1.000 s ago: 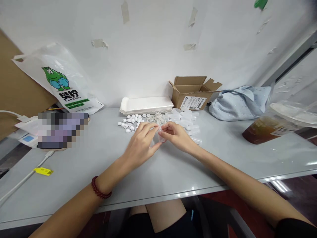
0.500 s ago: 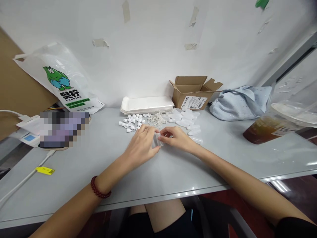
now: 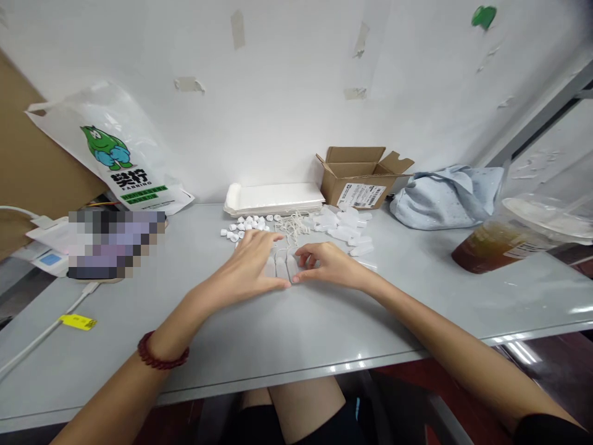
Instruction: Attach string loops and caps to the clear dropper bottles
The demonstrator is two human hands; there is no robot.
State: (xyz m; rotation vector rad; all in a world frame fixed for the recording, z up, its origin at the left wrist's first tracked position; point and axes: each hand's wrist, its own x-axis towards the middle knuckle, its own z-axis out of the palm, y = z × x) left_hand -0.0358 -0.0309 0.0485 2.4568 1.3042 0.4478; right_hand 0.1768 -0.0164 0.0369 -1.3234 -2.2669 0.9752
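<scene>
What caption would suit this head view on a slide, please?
Left hand and right hand at translucent pieces on a grey table, near small white parts and pale strings.

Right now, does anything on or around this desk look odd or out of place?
Mostly the wall: tape scraps cling to it, holding nothing up. On the desk, the white strings lie in a loose tangle. I see no spill.
</scene>
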